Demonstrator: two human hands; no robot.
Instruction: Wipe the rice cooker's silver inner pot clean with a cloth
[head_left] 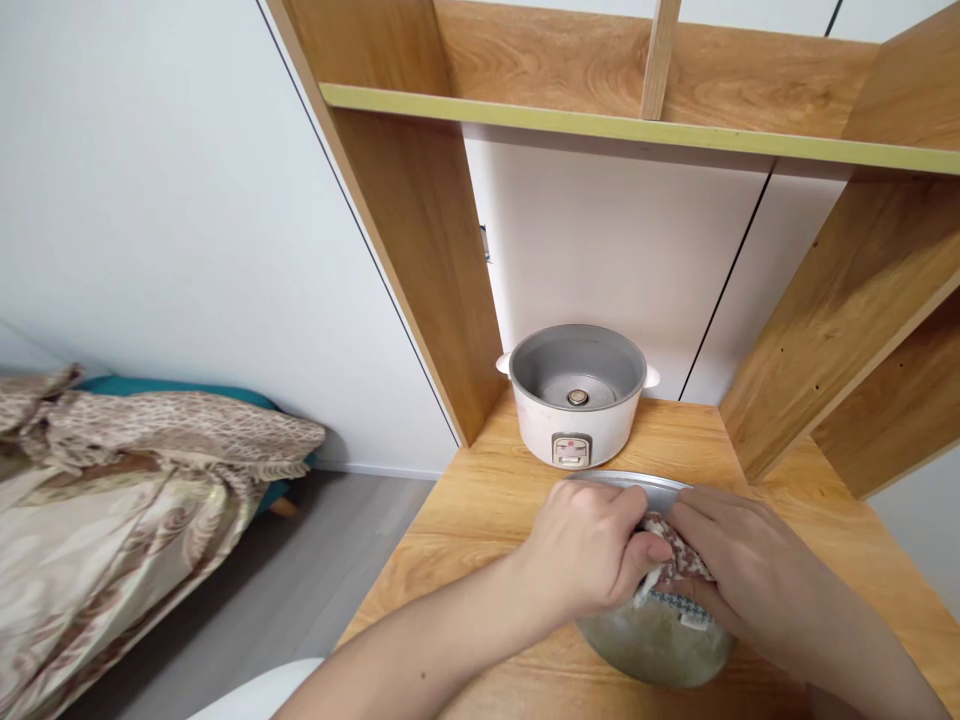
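Both hands are at a round metal pot (656,648) on the wooden desk, near the lower middle of the view. My left hand (600,545) is closed around a patterned cloth (675,553) and the pot's rim, thumb pressed on the cloth. From the other side, my right hand (731,555) grips the same reddish-white cloth with curled fingers. A blue checked part of the cloth hangs below with a small tag. Just behind the pot stands a white rice cooker body (576,395), lidless, its grey inside showing a round centre piece.
Wooden shelving (420,230) frames the desk (427,520) at its back and right, with a green-edged shelf (600,125) above the cooker. At left is a bed with patterned covers (135,500). A white rounded edge (262,690) shows at bottom left.
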